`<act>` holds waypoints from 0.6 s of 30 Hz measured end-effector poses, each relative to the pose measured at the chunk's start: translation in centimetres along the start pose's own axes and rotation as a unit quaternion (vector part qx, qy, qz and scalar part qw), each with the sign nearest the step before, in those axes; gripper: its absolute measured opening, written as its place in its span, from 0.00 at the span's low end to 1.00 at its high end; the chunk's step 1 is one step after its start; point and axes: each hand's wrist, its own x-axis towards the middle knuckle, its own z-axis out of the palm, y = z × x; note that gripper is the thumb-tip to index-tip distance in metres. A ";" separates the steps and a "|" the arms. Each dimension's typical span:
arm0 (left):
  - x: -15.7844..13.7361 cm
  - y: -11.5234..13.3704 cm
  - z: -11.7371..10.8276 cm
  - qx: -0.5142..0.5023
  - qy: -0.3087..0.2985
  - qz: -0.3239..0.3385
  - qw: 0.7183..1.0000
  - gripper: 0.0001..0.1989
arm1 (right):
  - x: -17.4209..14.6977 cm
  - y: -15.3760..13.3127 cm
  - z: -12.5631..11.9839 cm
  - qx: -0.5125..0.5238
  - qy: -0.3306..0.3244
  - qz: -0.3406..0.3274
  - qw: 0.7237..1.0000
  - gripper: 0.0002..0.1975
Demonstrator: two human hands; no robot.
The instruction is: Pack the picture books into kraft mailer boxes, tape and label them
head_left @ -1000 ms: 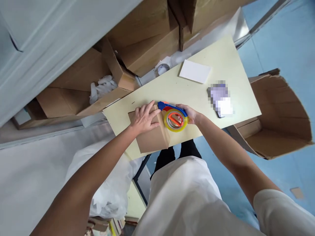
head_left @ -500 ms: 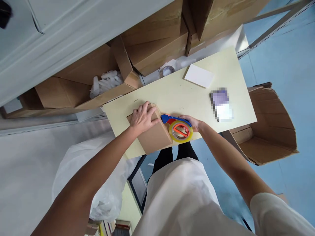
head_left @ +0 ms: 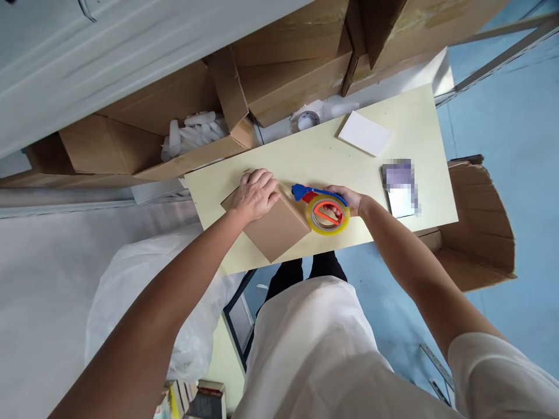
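Observation:
My left hand (head_left: pixel 257 195) rests over the far side of a small closed brown cardboard box (head_left: pixel 276 230), gripping it with the fingers drawn together and bent over the far edge. The box lies slightly turned on the pale table. Just right of it, my right hand (head_left: pixel 347 201) holds a tape dispenser (head_left: pixel 327 214), a blue and red one with an orange hub and a roll of yellowish clear tape. Its blue head points left, close to the box's right side; whether they touch I cannot tell.
The narrow table (head_left: pixel 314 166) bears a white flat card or box (head_left: pixel 365 134) and a blurred purple-and-white item (head_left: pixel 399 189). Behind stand open cartons (head_left: pixel 288 87), one with white scraps (head_left: pixel 198 132), and a tape roll (head_left: pixel 308 120). A large carton (head_left: pixel 478 227) stands right, a white bag (head_left: pixel 144 291) left.
The box has turned a little on the table, its right corner swinging away from me. My left fingers have drawn closer together. The tape dispenser has shifted slightly away from my body. The view has moved too.

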 end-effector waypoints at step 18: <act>-2.7 -0.4 0.4 -0.004 0.018 -0.279 0.960 0.27 | -0.4 9.8 2.7 0.115 0.066 -0.155 0.979 0.17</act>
